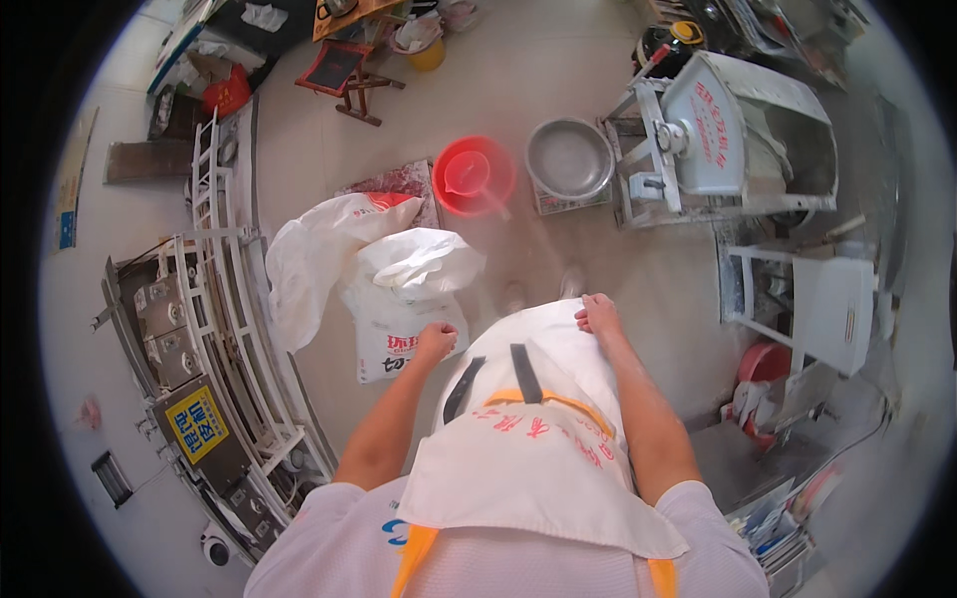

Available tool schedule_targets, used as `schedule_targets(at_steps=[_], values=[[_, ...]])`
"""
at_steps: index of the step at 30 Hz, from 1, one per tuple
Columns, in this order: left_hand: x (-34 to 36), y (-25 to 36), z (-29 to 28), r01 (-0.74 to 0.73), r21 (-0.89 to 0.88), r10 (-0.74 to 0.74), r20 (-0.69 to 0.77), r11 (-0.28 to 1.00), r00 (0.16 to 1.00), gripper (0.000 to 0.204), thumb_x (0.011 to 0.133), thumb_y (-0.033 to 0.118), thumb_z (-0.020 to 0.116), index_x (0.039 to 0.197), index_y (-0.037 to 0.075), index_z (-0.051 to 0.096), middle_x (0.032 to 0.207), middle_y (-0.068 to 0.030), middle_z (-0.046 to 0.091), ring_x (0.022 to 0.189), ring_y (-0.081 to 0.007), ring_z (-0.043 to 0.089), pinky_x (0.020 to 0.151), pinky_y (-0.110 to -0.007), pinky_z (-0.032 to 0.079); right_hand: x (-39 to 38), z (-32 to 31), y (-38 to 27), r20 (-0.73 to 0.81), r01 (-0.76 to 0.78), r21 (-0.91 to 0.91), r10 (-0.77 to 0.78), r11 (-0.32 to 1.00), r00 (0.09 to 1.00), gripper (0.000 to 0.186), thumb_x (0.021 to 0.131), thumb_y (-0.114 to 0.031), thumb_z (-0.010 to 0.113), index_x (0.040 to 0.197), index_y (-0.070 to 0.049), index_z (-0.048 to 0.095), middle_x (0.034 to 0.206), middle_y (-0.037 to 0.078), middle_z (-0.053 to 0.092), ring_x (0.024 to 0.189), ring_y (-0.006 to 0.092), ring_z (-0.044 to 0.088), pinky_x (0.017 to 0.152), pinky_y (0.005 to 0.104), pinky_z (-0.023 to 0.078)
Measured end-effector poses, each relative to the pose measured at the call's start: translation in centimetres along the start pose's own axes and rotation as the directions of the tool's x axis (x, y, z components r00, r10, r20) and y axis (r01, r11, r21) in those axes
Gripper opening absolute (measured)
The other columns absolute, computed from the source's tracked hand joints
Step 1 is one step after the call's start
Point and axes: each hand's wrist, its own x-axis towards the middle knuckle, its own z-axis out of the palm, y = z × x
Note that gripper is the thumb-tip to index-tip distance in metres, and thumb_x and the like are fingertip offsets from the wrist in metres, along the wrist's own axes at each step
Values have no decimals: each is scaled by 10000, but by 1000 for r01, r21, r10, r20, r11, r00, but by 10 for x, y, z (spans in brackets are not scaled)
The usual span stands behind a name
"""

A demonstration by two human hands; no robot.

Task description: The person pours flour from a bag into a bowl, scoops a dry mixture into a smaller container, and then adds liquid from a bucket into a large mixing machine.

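Observation:
I wear a white apron (538,478) with orange trim, two dark straps and red print. My left hand (436,342) hangs left of the apron, over a white printed sack (384,324) on the floor. Its fingers are curled closed and nothing shows in them. At the apron's far right edge is my right hand (598,313), its fingers bent and closed on the cloth. Beside the printed sack lie a crumpled white bag (419,261) and another long white sack (309,249).
Ahead stand a red basin (448,204) with a pink dipper (467,174) and a steel bowl (570,159) on a low stand. A large mixing machine (703,125) is at the right, near a white-panelled stand (832,311). Along the left runs a metal-framed machine (214,219). A folding stool (339,75) stands farther off.

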Motion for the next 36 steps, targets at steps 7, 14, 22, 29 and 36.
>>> schedule_targets(at_steps=[7,14,22,29,36], values=[[34,45,50,126,176,-106,-118,976,987,498,845,396,780,1071,-44,718,1001,-238,751,953,-352,731,866,-444,568,182,47,-56,191,173,-279,-122,945,974,330,1000,-362,649,1040,-37,686,873,88,739,690,152,688,628,324,568],[74,28,131,459,279,-491,54,844,870,1037,814,670,765,1407,-143,511,1372,-332,608,1277,-442,615,1074,-464,500,311,122,-117,191,234,-499,-157,834,969,488,901,-500,749,1044,-39,683,965,132,724,953,245,679,855,404,531],[132,59,128,591,195,-579,-121,783,807,830,902,602,689,1310,-102,521,1270,-333,639,1170,-463,645,1022,-498,510,467,235,-97,421,6,-268,111,963,900,533,962,-566,695,1021,-41,625,832,79,646,731,199,640,685,348,543],[133,44,132,635,162,-616,-156,755,772,686,935,543,663,1245,-59,549,1179,-313,660,1105,-488,652,981,-545,511,449,261,-162,570,-378,142,237,915,787,412,1068,-510,551,1072,-101,597,748,30,578,604,148,586,548,314,522],[136,39,124,647,146,-629,-153,748,762,612,927,496,663,1191,-46,555,1157,-265,656,1107,-424,654,982,-509,517,422,270,-209,267,330,-874,-215,358,939,493,1072,-428,438,1380,-58,547,1185,285,715,1169,462,669,989,570,510]])
